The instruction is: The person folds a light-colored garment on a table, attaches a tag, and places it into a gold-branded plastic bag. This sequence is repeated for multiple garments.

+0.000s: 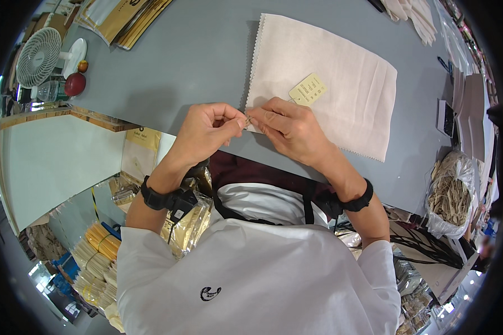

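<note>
A pale pink fabric piece (339, 92) with zigzag-cut edges lies on the grey table (172, 63). On top of it rests a cream paper hang tag (308, 89) that bears writing, with a thin string running from its hole toward my right hand (291, 130). At the fabric's near left corner, the fingertips of my left hand (211, 130) and right hand meet. Between them they pinch a small thin cord-like piece (247, 121); its exact kind is too small to tell. Part of the tag's string is hidden under my right hand.
Far left on the table are a white fan (40, 57), a red apple (75, 84) and a plastic bottle (50, 91). Gold and white packets (125, 21) are stacked at the back. A clear bag of tan cords (450, 197) sits at the right edge, near a dark flat device (445, 118).
</note>
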`<state>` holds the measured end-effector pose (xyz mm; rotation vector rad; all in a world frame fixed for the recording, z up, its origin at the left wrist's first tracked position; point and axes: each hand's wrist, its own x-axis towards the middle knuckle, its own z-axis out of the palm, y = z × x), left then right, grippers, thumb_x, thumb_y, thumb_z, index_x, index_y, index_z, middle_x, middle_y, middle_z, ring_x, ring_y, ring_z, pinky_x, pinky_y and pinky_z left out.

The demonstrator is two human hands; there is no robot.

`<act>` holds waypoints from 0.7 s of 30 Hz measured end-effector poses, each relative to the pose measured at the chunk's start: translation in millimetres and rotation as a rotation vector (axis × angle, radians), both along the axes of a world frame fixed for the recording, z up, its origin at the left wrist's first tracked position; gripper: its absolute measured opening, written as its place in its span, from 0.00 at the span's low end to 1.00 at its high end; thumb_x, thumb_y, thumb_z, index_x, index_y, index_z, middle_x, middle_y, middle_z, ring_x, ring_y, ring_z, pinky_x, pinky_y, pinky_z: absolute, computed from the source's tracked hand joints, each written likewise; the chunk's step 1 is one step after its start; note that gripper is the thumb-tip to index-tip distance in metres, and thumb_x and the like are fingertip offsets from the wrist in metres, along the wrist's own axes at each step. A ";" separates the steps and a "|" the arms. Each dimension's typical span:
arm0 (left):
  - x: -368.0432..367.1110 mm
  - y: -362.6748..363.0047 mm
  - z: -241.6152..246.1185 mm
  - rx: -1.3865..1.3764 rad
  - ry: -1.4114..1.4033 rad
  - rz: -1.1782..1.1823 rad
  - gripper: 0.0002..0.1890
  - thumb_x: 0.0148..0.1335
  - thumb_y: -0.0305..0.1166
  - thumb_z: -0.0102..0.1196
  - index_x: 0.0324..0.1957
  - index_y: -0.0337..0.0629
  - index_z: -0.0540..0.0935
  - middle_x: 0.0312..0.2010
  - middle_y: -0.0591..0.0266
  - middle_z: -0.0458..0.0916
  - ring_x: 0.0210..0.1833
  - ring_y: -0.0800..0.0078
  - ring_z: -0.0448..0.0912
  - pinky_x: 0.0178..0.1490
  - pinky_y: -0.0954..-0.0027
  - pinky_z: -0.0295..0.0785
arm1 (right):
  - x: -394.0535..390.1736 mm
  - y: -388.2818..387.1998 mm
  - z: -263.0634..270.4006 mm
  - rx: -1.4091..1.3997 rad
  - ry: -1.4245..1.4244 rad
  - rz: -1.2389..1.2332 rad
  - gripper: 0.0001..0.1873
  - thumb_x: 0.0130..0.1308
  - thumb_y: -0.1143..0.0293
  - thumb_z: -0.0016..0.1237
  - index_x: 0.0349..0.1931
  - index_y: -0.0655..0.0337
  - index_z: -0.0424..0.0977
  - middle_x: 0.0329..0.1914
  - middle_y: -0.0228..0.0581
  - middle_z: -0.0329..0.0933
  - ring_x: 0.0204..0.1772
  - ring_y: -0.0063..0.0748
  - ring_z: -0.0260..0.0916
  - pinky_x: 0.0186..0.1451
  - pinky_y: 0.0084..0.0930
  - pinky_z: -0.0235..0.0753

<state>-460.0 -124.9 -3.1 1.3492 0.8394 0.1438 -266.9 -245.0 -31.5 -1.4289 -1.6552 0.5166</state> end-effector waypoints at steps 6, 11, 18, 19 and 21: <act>-6.6 6.1 0.1 0.008 0.055 -0.030 0.07 0.67 0.28 0.63 0.40 0.35 0.89 0.29 0.66 0.86 0.29 0.85 0.78 0.32 0.79 0.73 | -1.4 -2.9 1.3 0.003 0.006 -0.058 0.13 0.62 0.73 0.66 0.47 0.60 0.85 0.39 0.38 0.81 0.34 0.41 0.81 0.35 0.34 0.81; -9.9 82.4 1.9 1.005 0.179 0.193 0.11 0.67 0.31 0.65 0.46 0.36 0.87 0.36 0.60 0.87 0.33 0.66 0.83 0.39 0.64 0.79 | -3.5 -3.4 10.1 0.048 -0.159 -0.031 0.12 0.58 0.76 0.64 0.43 0.55 0.85 0.38 0.34 0.77 0.36 0.38 0.79 0.33 0.35 0.80; -44.5 236.9 5.6 1.633 0.612 0.417 0.10 0.66 0.33 0.62 0.46 0.43 0.88 0.40 0.49 0.87 0.43 0.45 0.84 0.49 0.47 0.77 | 36.1 -11.9 12.5 0.007 -0.188 -0.246 0.07 0.62 0.74 0.66 0.41 0.55 0.87 0.37 0.35 0.78 0.34 0.39 0.80 0.35 0.34 0.81; -52.9 244.2 6.0 1.452 0.721 0.339 0.09 0.66 0.33 0.61 0.43 0.42 0.89 0.38 0.46 0.87 0.43 0.43 0.84 0.48 0.47 0.78 | 43.2 -15.0 12.6 -0.012 -0.192 -0.284 0.07 0.63 0.74 0.66 0.41 0.55 0.87 0.36 0.35 0.78 0.34 0.39 0.80 0.35 0.34 0.81; -61.6 256.5 5.2 1.380 0.630 0.332 0.10 0.67 0.33 0.59 0.37 0.37 0.88 0.34 0.44 0.87 0.41 0.40 0.85 0.45 0.47 0.78 | 54.7 -19.6 13.2 -0.026 -0.177 -0.333 0.07 0.62 0.72 0.67 0.40 0.55 0.87 0.38 0.35 0.80 0.34 0.39 0.80 0.36 0.33 0.81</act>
